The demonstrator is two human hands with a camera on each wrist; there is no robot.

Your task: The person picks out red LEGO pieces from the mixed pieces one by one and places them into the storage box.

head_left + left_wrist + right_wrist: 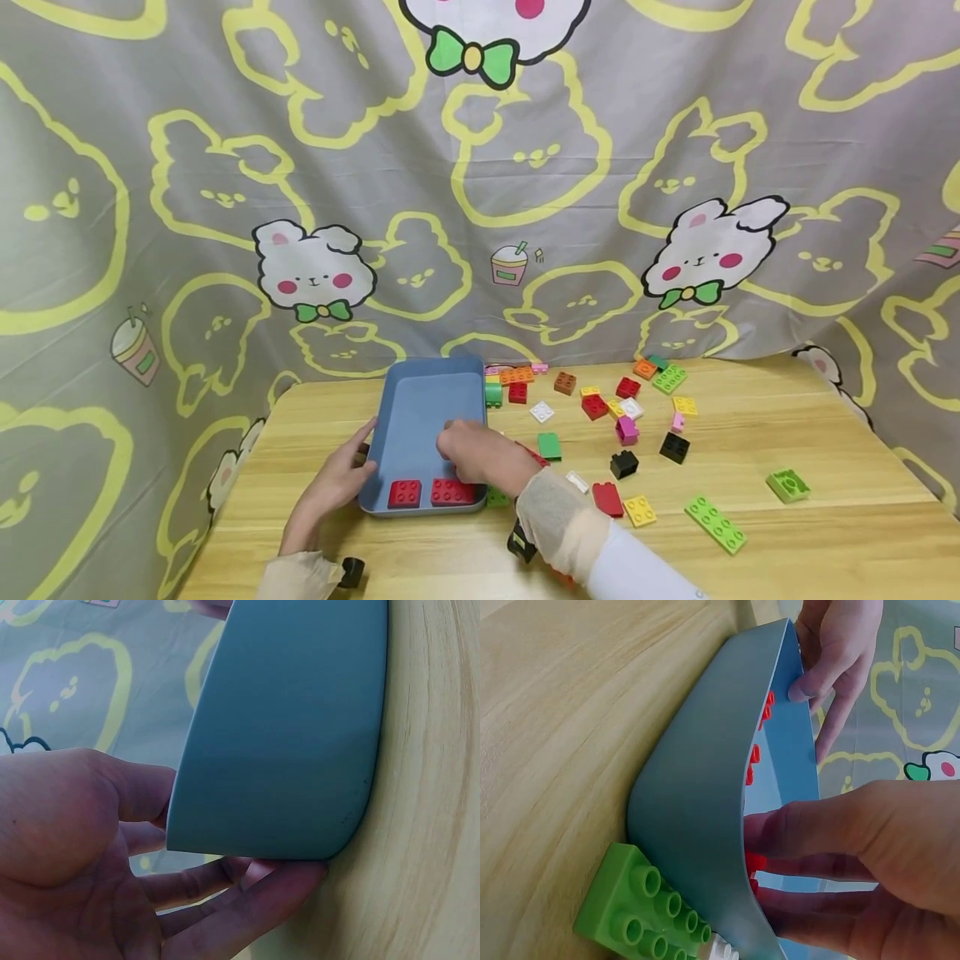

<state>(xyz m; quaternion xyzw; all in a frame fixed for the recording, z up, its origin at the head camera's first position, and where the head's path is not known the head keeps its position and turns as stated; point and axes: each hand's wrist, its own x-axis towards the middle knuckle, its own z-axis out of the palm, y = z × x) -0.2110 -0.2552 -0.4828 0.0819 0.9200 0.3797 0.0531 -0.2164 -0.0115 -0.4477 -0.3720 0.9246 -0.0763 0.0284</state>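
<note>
A blue tray lies on the wooden table. Two red bricks rest at its near end, one on the left and one on the right. My right hand reaches down into the tray, its fingers pinching the right red brick. My left hand grips the tray's left wall, thumb at the rim and fingers against the outside. A green brick lies just outside the tray's right wall.
Several loose bricks lie scattered right of the tray: a red one, a yellow one, black ones, a long green plate, a green piece. A patterned cloth hangs behind the table.
</note>
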